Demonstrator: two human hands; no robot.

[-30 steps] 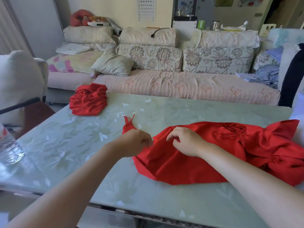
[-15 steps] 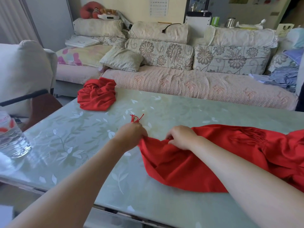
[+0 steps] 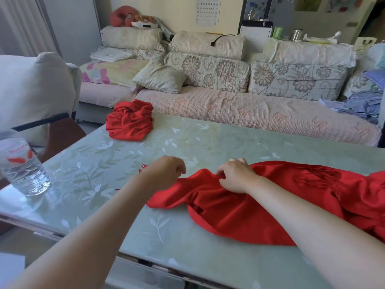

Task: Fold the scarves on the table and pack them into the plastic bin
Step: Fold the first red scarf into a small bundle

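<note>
A long red scarf (image 3: 270,207) lies rumpled across the near right of the table (image 3: 187,142), with fringe showing near its right part. My left hand (image 3: 164,174) is closed on the scarf's left end, where a few red tassels stick out. My right hand (image 3: 235,176) pinches the scarf's upper edge a little to the right. A second red scarf (image 3: 130,120) sits bunched in a heap at the table's far left corner, apart from both hands. No plastic bin is in view.
A water bottle (image 3: 23,167) stands at the table's left edge. Behind the table runs a long sofa (image 3: 229,109) with flowered cushions and a pile of blue clothes (image 3: 362,105) at its right end. A white-covered chair (image 3: 33,90) stands left.
My left hand has drawn the scarf's end leftward, stretching the cloth between my hands. The view has shifted left, bringing the bottle further in.
</note>
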